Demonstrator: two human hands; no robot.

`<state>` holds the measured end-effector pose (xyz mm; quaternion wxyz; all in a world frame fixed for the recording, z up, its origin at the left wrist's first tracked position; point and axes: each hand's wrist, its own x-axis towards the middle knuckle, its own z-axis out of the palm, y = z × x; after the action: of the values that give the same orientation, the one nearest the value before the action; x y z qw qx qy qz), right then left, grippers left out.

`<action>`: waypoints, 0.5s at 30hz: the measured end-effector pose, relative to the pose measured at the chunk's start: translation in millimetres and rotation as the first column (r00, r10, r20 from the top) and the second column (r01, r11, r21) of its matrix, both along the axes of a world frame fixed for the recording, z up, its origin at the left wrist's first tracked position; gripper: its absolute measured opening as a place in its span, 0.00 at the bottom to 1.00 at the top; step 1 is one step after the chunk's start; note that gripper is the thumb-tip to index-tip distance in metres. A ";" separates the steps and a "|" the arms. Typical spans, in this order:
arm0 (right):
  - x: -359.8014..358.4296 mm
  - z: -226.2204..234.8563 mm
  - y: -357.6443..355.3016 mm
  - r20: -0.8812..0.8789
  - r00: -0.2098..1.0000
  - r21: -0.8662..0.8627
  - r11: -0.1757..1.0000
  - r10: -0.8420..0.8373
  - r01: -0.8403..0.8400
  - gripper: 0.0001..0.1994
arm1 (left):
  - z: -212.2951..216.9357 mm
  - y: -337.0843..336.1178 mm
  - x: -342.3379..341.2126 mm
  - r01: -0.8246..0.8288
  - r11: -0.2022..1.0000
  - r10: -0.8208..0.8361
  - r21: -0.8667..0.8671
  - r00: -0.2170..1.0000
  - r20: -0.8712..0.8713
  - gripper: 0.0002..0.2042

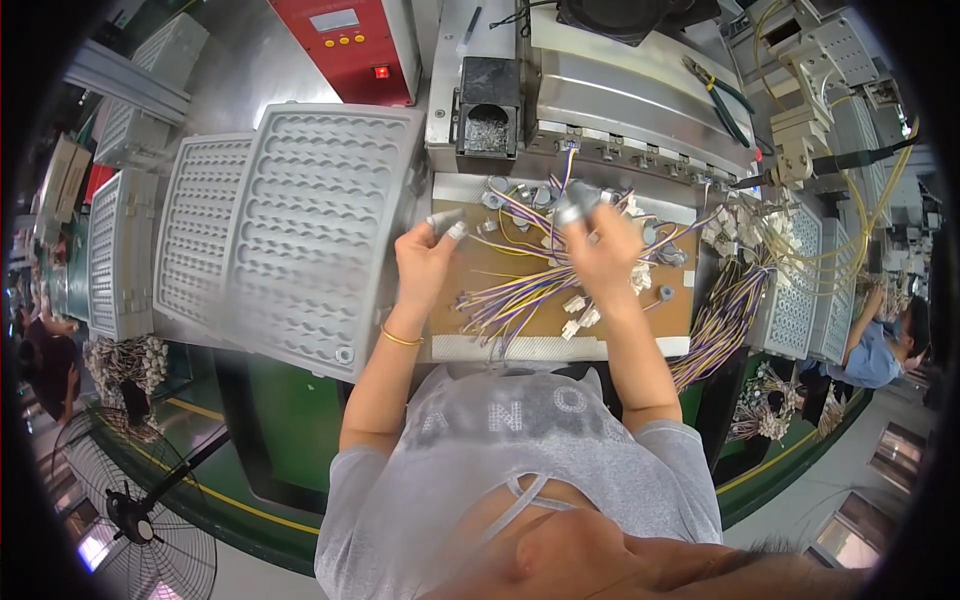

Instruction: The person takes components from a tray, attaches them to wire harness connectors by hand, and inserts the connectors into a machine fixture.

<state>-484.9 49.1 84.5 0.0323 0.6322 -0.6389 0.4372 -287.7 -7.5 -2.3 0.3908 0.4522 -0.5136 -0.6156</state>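
My left hand (425,262) is raised over the left edge of a brown work board (447,315). Pale coverings sit on its thumb and forefinger, whose tips are slightly apart; I see nothing held between them. My right hand (605,252) hovers over the middle of the board, its fingers smeared by motion. Something grey shows at its fingertips, but whether that is a covering or a held part is unclear. Beneath the hands lie loose yellow, purple and white wires (500,305) with white connectors (572,328). Small grey round parts (666,293) are scattered among them.
Grey trays (310,220) with wavy slots stand at the left. Behind the board is a metal fixture (630,100) with green-handled pliers (722,100) on top, beside a black box (490,105). A red device (350,50) stands farther back. A wire bundle (735,310) hangs at the right.
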 end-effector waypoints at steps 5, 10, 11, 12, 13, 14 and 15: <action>40.9 -23.2 12.9 -0.043 0.897 0.038 0.898 0.439 -0.438 0.09 | 49.2 15.3 2.8 0.005 0.931 0.125 0.365 0.935 -0.331 0.15; 30.8 -21.8 18.5 0.258 0.882 0.124 0.892 0.394 -0.434 0.07 | 68.0 36.1 40.3 -0.141 0.978 0.141 0.151 0.990 0.010 0.15; 25.9 -20.5 20.5 0.458 0.818 0.196 0.858 0.348 -0.475 0.06 | 62.9 37.9 56.7 -0.217 0.976 0.215 0.008 0.972 0.095 0.14; 19.8 -17.8 21.8 0.451 0.826 0.193 0.867 0.337 -0.459 0.06 | 56.4 39.7 76.9 -0.282 0.949 0.304 -0.143 0.938 0.167 0.14; 14.9 -14.2 23.0 0.477 0.790 0.180 0.837 0.385 -0.517 0.05 | 45.1 42.1 110.6 -0.313 0.931 0.359 -0.187 0.875 0.325 0.14; 12.0 -11.5 23.6 0.504 0.745 0.164 0.798 0.437 -0.580 0.05 | 36.8 49.6 143.4 -0.342 0.909 0.416 -0.239 0.778 0.471 0.14; 9.8 -10.8 25.3 0.501 0.738 0.143 0.798 0.452 -0.585 0.04 | 38.0 60.5 163.0 -0.290 0.891 0.451 -0.350 0.652 0.609 0.14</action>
<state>-475.1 74.4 73.7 -0.3313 0.6676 -0.4816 0.4612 -124.7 53.0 35.7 0.3430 0.6933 -0.5807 -0.2538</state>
